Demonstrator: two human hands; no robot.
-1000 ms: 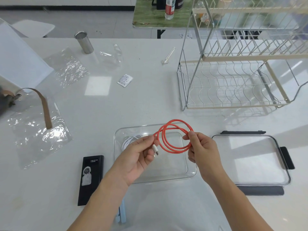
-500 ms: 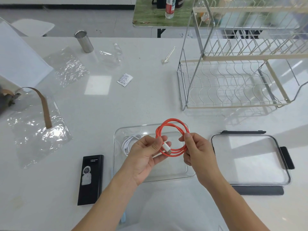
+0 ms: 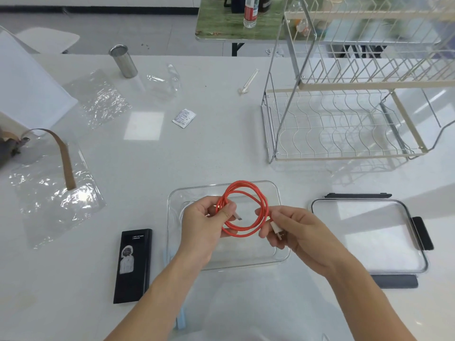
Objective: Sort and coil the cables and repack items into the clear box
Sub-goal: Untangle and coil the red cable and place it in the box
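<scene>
Orange cable [image 3: 242, 209], coiled into a few loops, hangs in the air just above the clear box [image 3: 283, 252], held between both hands. The left hand [image 3: 204, 225] pinches the left side of the coil with thumb and curled fingers, one small white plug poking out beside the thumb. The right hand [image 3: 293, 232] grips the coil's right side together with the other, larger white plug.

Writing is scarce. The black carton [image 3: 133, 265], lying flat on the worktop [image 3: 209, 148] left of the box, carries a small white figure and two lines of white print too small to read. A white sachet [image 3: 184, 117] further back is covered in fine print, also unreadable. A bottle [image 3: 250, 11] on the green table [image 3: 221, 25] behind has a red and white label, blurred.

The box sits on the worktop in front of the person; a pale cable shows faintly through its left end, mostly behind the left hand. Its lid [image 3: 369, 233], clear with dark clips, lies flat to the right, just beside it. A steel cup [image 3: 123, 61] stands upright at the back left; its contents cannot be seen. A two-tier wire rack [image 3: 344, 114] stands at the back right. Crinkled clear wrap [image 3: 54, 195] lies at the left with a brown strap [image 3: 65, 161] arching onto it.
</scene>
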